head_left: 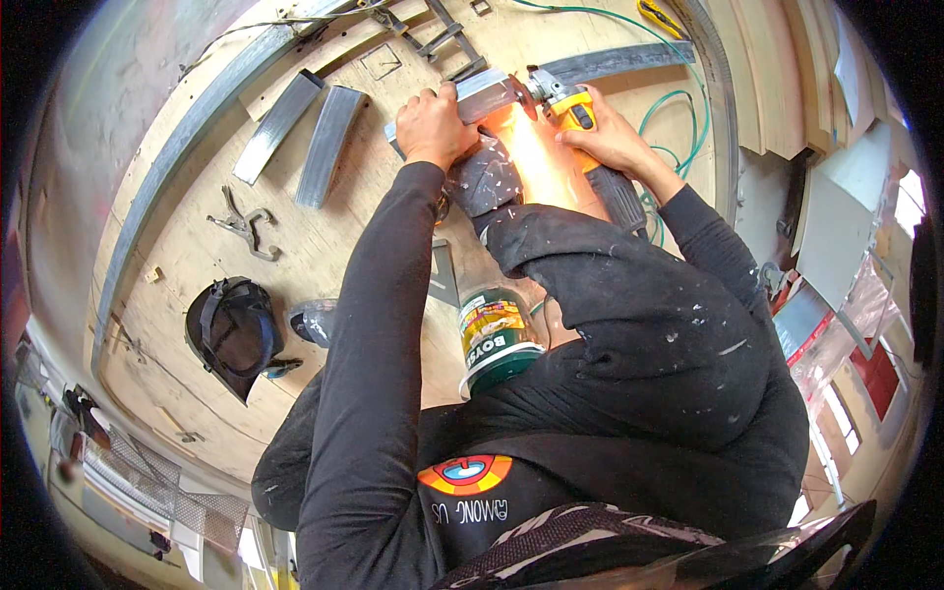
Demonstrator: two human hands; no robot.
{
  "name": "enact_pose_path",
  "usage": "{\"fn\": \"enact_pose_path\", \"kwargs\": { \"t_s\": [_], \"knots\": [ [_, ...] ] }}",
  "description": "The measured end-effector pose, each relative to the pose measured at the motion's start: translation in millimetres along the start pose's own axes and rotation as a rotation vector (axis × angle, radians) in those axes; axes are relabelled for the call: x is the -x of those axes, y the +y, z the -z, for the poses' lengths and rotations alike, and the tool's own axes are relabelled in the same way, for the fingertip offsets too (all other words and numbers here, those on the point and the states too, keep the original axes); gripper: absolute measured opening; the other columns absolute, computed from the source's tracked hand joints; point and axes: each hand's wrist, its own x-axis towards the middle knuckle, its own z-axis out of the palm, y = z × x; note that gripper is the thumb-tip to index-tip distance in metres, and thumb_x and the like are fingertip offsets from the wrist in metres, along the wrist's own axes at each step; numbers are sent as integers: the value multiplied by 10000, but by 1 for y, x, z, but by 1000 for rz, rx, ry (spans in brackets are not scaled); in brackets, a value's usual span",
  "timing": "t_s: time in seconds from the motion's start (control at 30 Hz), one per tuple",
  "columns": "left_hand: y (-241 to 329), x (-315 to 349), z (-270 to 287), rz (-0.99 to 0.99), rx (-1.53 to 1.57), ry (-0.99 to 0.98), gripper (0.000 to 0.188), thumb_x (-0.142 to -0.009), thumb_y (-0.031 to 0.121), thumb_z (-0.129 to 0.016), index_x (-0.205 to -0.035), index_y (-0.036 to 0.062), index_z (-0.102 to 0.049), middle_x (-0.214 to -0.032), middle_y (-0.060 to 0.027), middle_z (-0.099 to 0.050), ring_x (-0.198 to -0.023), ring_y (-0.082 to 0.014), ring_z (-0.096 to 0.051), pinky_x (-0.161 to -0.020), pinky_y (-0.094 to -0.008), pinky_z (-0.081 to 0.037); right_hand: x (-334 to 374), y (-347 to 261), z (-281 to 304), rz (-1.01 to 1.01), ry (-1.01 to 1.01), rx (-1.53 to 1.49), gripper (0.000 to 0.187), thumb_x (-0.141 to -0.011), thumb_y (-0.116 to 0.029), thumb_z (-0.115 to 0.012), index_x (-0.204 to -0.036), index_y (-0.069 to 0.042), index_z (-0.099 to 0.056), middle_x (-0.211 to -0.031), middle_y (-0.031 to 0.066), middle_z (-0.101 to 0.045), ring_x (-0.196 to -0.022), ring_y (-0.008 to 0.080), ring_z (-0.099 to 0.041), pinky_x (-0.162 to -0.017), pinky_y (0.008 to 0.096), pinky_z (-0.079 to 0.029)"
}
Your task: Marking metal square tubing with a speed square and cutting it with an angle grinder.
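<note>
My left hand [433, 126] is closed round one end of a grey metal tube [484, 98]. In my right hand [612, 136] is a yellow and black angle grinder [573, 108], gripped near its head. The disc [521, 95] meets the far end of the tube, and bright orange sparks [534, 157] stream back toward me. My dark, paint-flecked shoe [484, 179] is right beside the tube, below my left hand; whether it presses on the metal I cannot tell.
Two short metal tubes [331, 147] [280, 128], a locking clamp [243, 224] and a welding helmet [234, 332] lie left on the plywood [324, 241]. A green bucket [499, 344] is between my legs. A teal hose [703, 108] and long steel bar [619, 62] lie beyond.
</note>
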Motion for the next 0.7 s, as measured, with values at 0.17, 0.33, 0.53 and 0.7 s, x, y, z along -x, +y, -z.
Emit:
{"fn": "enact_pose_path", "kwargs": {
  "t_s": [0.17, 0.33, 0.53, 0.7],
  "knots": [
    [-5, 2, -2, 23, -16, -18, 622, -658, 509, -808, -1136, 128, -695, -940, -133, -707, -908, -324, -708, -770, -445, -566, -2, -21, 5, -27, 14, 32, 1053, -736, -401, -801, -1508, 92, -281, -1301, 329, -587, -1224, 377, -604, -1033, 366, -469],
    [0, -1, -3, -14, -28, 4, 647, -675, 546, -806, -1156, 130, -687, -937, -136, -704, -892, -329, -709, -758, -447, -567, -5, 10, 2, 19, -4, 94, 962, -791, -380, -789, -1522, 5, -294, -1306, 252, -596, -1208, 345, -599, -1033, 373, -459],
    [-4, 2, -4, 3, -26, 8, 666, -672, 560, -805, -1170, 135, -686, -953, -139, -703, -892, -330, -708, -757, -449, -567, -3, -7, 0, -17, -4, 60, 959, -786, -378, -791, -1516, 6, -302, -1330, 271, -573, -1242, 340, -576, -1049, 364, -440],
    [-2, 1, -3, -4, -27, -11, 676, -673, 565, -804, -1184, 138, -685, -960, -143, -702, -899, -333, -707, -761, -448, -567, 2, -8, 7, -7, -55, 32, 986, -789, -381, -785, -1538, 7, -274, -1332, 279, -570, -1246, 344, -575, -1043, 367, -450]
  ]
}}
